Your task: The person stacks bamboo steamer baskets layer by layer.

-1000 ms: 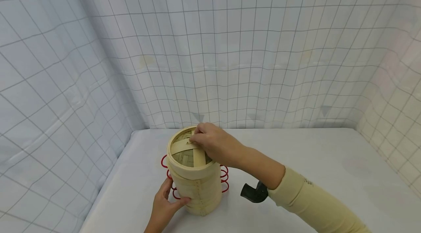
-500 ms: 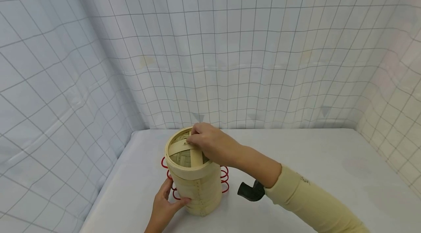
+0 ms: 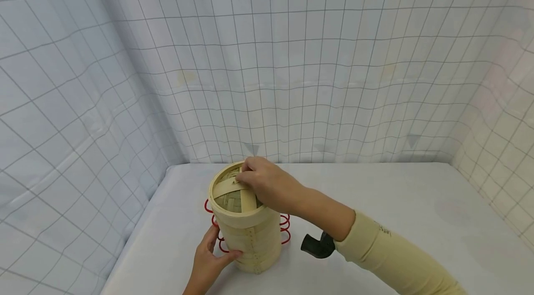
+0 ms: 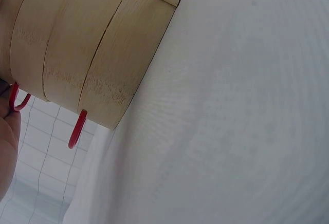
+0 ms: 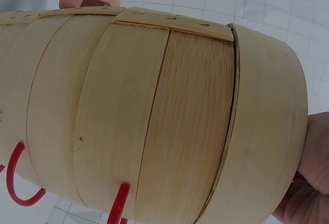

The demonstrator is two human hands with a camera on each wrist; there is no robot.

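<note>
A tall stack of bamboo steamer baskets [image 3: 251, 244] stands on the white table, with red loop handles [image 3: 285, 229] down both sides. On top sits its woven lid [image 3: 228, 188], crossed by two flat straps. My right hand [image 3: 273, 186] pinches the straps near their crossing; its fingertips are partly hidden. Low on the left side, my left hand [image 3: 208, 258] grips the steamer, thumb in front and fingers behind by the red loops. In the right wrist view, the lid's rim [image 5: 267, 121] meets the top basket along a thin dark seam.
A black curved pipe-like object [image 3: 318, 246] lies right of the steamer, partly behind my right sleeve [image 3: 388, 253]. White sheets with a dark grid [image 3: 313, 77] hang at the back and both sides of the white table [image 3: 396, 202].
The lid and my right hand have shifted slightly left, mostly in the first half second. My left hand and the baskets below stay in place.
</note>
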